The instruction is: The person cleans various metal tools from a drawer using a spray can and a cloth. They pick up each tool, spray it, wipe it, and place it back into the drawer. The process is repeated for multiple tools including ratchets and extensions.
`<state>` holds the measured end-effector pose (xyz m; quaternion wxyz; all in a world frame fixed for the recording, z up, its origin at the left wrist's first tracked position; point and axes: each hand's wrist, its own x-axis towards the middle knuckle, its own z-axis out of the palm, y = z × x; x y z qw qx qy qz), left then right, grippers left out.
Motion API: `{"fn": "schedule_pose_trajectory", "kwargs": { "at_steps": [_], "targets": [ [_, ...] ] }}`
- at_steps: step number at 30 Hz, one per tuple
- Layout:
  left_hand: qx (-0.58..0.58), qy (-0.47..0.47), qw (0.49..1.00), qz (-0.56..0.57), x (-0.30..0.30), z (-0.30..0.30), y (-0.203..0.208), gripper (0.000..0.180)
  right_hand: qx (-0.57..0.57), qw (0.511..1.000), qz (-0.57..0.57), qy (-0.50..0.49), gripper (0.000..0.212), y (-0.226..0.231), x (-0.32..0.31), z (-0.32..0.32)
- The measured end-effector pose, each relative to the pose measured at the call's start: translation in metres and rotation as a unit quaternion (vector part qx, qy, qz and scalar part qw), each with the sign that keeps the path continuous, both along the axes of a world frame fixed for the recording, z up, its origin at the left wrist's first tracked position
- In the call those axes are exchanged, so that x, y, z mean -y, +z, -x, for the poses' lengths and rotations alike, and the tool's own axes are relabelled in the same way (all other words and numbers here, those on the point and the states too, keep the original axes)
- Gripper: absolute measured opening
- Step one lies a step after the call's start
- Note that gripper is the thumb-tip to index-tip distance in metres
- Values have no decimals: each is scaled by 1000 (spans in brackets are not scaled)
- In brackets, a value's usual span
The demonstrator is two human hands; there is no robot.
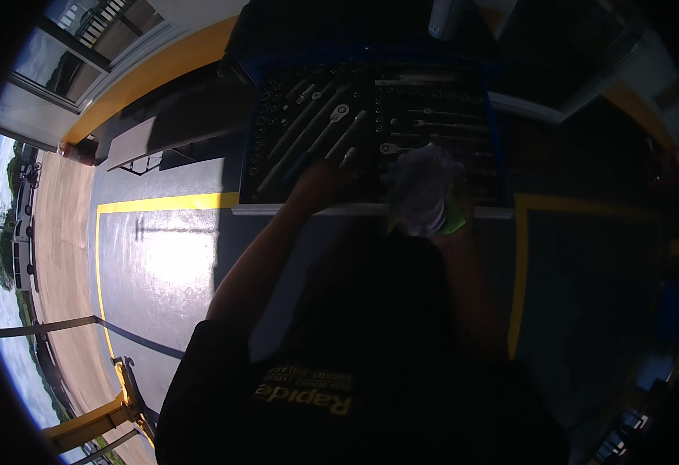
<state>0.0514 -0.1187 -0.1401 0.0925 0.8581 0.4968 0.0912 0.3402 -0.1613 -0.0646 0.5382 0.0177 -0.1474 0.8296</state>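
An open tool drawer (237, 209) lies before me, its dark trays filled with sockets, ratchets and bars. My left hand (325, 186) is over the near part of the left tray, beside a dark blue handle (299, 166). Shadow hides its fingers, so I cannot make out whether it grips a tool. A large ratchet (339, 115) lies farther back in that tray. Bunched in my right hand (442, 239) is a pale cloth (426, 186) with a yellow-green part. It hangs over the near side of the right tray and covers most of that hand.
A grey bench (134, 143) stands left of the drawer. Yellow lines (169, 203) mark the grey floor, which is sunlit at left. A yellow metal arm (95, 418) stands at lower left. On the dark surface behind the drawer is a pale cylinder (443, 19).
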Motion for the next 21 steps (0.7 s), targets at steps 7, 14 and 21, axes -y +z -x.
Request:
{"fn": "schedule_pose_trajectory", "kwargs": {
  "at_steps": [7,14,21],
  "targets": [
    [300,117,928,188,44,-18,123,36,51,995,66,58,50,37,-7,6],
    [400,122,850,321,59,-36,163,35,669,702,-177,-170,50,64,3,43],
    [277,22,944,178,65,-41,135,33,717,629,-218,-209,38,75,4,42]
  ]
}}
